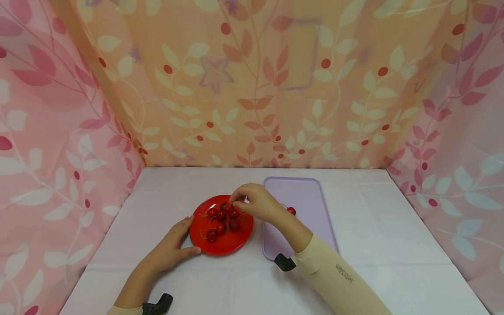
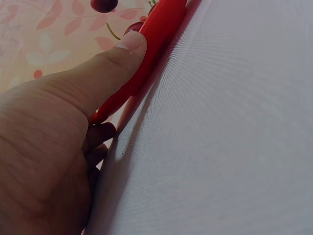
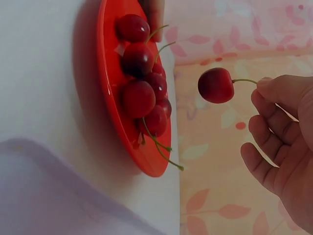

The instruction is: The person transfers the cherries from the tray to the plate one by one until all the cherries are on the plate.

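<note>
My right hand (image 1: pixel 257 203) is over the far right part of a red plate (image 1: pixel 220 250), pinching a cherry by its stem. In the right wrist view that dark red cherry (image 3: pixel 216 85) dangles from thumb and forefinger, apart from the several cherries (image 3: pixel 138 99) on the plate; some of these have green stems. My left hand (image 1: pixel 173 245) rests against the plate's left edge, fingers and thumb spread along it. The left wrist view shows its thumb (image 2: pixel 124 51) lying straight on the rim. The remaining fingertips are partly hidden there.
A lilac tray (image 1: pixel 311 190) lies right of the plate, partly under my right forearm. At least one cherry (image 1: pixel 291 211) shows on it beside my wrist. White cloth (image 1: pixel 366 218) covers the table, and patterned curtains (image 1: pixel 252 87) stand at the back and sides.
</note>
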Available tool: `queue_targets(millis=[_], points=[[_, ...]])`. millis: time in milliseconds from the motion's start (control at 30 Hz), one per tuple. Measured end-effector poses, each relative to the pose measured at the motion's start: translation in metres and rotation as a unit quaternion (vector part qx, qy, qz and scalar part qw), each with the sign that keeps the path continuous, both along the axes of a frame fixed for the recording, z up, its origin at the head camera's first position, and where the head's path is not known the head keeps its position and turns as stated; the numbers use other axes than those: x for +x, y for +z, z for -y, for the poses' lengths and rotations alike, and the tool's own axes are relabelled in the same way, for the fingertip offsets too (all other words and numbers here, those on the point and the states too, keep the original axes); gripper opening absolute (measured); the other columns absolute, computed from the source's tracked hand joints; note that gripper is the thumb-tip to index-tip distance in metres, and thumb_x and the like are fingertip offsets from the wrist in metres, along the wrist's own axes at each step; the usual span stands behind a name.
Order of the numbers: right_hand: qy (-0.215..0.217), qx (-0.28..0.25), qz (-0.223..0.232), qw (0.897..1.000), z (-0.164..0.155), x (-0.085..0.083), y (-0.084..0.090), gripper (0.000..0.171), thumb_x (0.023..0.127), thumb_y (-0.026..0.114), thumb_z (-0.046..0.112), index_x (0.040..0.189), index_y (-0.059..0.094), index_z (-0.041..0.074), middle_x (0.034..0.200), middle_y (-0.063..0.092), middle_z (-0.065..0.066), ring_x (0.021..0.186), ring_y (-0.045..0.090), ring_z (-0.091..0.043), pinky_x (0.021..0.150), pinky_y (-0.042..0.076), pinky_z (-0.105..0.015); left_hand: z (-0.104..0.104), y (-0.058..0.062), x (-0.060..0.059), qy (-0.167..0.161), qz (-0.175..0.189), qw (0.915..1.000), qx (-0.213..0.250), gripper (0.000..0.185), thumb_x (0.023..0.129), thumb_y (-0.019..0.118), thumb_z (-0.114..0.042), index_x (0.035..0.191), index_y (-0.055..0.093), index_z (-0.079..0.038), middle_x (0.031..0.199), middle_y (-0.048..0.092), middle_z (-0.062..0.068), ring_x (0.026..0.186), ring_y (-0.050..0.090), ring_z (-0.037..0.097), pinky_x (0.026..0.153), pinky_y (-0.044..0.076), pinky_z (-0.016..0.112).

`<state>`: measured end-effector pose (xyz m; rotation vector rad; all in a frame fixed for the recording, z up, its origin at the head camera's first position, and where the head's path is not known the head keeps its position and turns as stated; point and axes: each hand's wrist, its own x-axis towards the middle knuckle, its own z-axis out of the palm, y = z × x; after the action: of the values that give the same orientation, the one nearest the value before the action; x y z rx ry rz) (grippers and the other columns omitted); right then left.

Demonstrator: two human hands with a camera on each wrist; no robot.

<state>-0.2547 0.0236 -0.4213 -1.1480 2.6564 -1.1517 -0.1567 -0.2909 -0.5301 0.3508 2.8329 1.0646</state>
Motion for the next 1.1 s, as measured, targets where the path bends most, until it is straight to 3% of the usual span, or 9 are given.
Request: queue_targets(millis=[200,467,767,1100], points=[[0.021,0.029,-0.005,0.999,0.019,-0.004,-0.001,0.009,0.095,0.073,0.016,0.103,0.078,0.018,0.095,0.073,0.01,0.093,0.062,-0.007,0.085,0.055,-0.021,0.002,0.001,0.001,-0.005,-0.008,1.0,-0.001,0.107,0.082,0.08,-0.057,0.163,0.027,-0.013,0.167,0.027,0.016,0.154,0.021,0.042,0.118,0.025,0.069],[0.047,0.048,0.007,0.998,0.041,-0.009,-0.005,0.01,0.096,0.072,0.016,0.104,0.079,0.014,0.092,0.071,0.013,0.091,0.061,-0.007,0.087,0.054,-0.021,0.003,-0.002,0.001,-0.009,-0.016,0.9998,0.003,0.106,0.082,0.08,-0.056,0.163,0.028,-0.012,0.167,0.028,0.015,0.154,0.022,0.04,0.119,0.025,0.068],[0.065,0.061,0.05,0.995,0.058,-0.012,-0.019,0.01,0.096,0.074,0.018,0.104,0.078,0.015,0.087,0.071,0.015,0.084,0.062,-0.003,0.078,0.054,-0.015,0.004,-0.003,-0.001,-0.009,-0.01,0.9999,0.002,0.108,0.081,0.078,-0.06,0.164,0.026,-0.015,0.168,0.028,0.012,0.155,0.021,0.039,0.118,0.026,0.069],[0.07,0.086,0.035,0.993,0.068,-0.012,-0.028,0.01,0.096,0.073,0.021,0.105,0.078,0.018,0.088,0.07,0.018,0.084,0.06,-0.002,0.081,0.052,-0.016,0.005,-0.003,0.0,-0.015,-0.018,0.9997,0.006,0.106,0.082,0.08,-0.056,0.164,0.026,-0.015,0.167,0.029,0.013,0.155,0.022,0.038,0.119,0.025,0.068]])
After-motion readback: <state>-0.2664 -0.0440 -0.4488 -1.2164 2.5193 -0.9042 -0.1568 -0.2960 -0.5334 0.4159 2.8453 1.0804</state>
